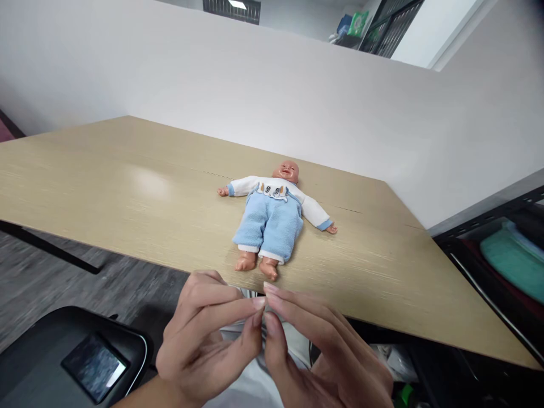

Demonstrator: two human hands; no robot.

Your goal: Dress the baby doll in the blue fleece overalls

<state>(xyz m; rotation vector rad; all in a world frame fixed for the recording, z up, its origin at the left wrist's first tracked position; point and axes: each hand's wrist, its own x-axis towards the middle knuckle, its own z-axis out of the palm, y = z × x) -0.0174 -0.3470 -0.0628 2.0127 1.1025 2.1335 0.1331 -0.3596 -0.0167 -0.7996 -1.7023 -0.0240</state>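
A baby doll (272, 218) in a white top and light blue trousers lies on its back on the wooden table (127, 192), feet toward me, arms spread. My left hand (204, 340) and my right hand (323, 351) are below the table's near edge, close to my body. Their fingertips meet in a pinch just in front of the doll's feet. Whether anything sits between the fingers is hidden. Neither hand touches the doll.
A white partition wall (255, 96) stands behind the table. A black chair seat or case with a dark screen (91, 365) lies at the lower left. A dark shelf with a teal cloth (510, 255) is at the right. Grey floor lies under the table.
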